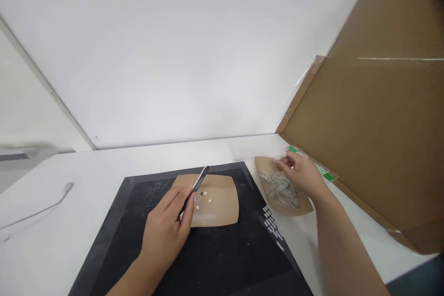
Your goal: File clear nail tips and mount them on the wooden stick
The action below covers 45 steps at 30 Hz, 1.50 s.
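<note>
My left hand [169, 224] is closed around a slim black object with a pale edge [200, 179], whose exact kind I cannot make out. It is tilted over a brown paper tray [222, 208] holding several tiny white pieces [204, 193]. Over at the right, my right hand [300, 171] has thumb and fingers pinched together above the far edge of a second brown tray [301, 208]. That tray carries a heap of small clear plastic pieces [280, 188]. Whatever sits between the right fingertips is too small or too see-through to name.
A black mat [222, 259] lies under the first tray, with white stickers [272, 222] in rows along its right edge. A cardboard panel [374, 138] stands at the right, a green-and-white strip [326, 173] by its base. A grey cable [45, 206] runs across the white table at left.
</note>
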Motion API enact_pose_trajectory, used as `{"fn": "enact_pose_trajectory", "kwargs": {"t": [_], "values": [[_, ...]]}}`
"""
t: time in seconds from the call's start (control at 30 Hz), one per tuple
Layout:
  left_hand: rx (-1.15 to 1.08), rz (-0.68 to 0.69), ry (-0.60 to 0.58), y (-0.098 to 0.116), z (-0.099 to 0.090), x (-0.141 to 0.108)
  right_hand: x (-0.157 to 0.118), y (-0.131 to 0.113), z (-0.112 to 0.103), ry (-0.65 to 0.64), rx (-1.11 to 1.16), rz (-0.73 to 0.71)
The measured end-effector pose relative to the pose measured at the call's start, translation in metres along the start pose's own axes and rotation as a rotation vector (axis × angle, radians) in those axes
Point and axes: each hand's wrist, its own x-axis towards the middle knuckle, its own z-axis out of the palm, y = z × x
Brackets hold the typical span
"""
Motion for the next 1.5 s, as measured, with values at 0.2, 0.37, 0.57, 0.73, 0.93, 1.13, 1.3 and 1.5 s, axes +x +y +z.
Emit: {"fn": "enact_pose_trajectory", "kwargs": {"t": [0.2, 0.37, 0.57, 0.73, 0.93, 1.13, 1.3, 1.5], "values": [[0.008, 0.018, 0.016, 0.001, 0.000, 0.001, -0.002, 0.010, 0.005, -0.161, 0.072, -0.023], [-0.011, 0.022, 0.023, 0.000, 0.000, 0.000, -0.002, 0.011, 0.008, -0.202, 0.031, -0.049], [-0.030, 0.027, 0.016, 0.000, 0.001, 0.000, 0.000, 0.006, 0.005, -0.157, -0.047, -0.041], [-0.036, 0.037, 0.023, 0.000, 0.001, 0.001, -0.001, -0.001, 0.002, -0.161, -0.052, -0.002], [-0.038, 0.045, 0.026, -0.001, 0.001, 0.001, -0.005, -0.008, -0.001, -0.213, -0.016, -0.029], [-0.023, 0.051, 0.032, -0.002, 0.003, 0.000, -0.003, 0.002, 0.004, -0.270, -0.028, -0.061], [-0.009, 0.050, 0.046, -0.004, 0.004, -0.001, -0.003, 0.009, 0.008, -0.299, -0.084, -0.073], [-0.020, 0.047, 0.035, -0.004, 0.003, -0.001, -0.004, 0.007, 0.012, -0.269, -0.173, -0.047]]}}
